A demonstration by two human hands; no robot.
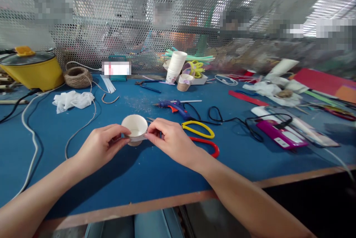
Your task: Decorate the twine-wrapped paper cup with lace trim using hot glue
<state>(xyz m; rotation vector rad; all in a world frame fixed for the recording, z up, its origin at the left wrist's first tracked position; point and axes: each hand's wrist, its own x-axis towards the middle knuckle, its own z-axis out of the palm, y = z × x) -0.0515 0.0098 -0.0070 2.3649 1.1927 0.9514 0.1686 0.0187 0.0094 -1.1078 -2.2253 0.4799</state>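
A white paper cup (135, 123) with a brown lower part stands upright between my hands, its mouth tilted toward me. Across its front, just below the rim, runs a thin pale strip (138, 138). My left hand (101, 143) pinches the left front of the cup, thumb outside and index fingertip at the rim. At the cup's right side, my right hand (172, 139) closes thumb and finger on the strip's end against the cup. Scissors with one yellow and one red handle (201, 130) lie partly hidden behind my right hand.
A blue glue gun (174, 107) lies beyond the cup, its cord leading to a purple power strip (280, 134). Farther back stand stacked paper cups (177, 66), a small decorated cup basket (184, 82) and a twine roll (78, 77). A yellow pot (33, 69) sits left.
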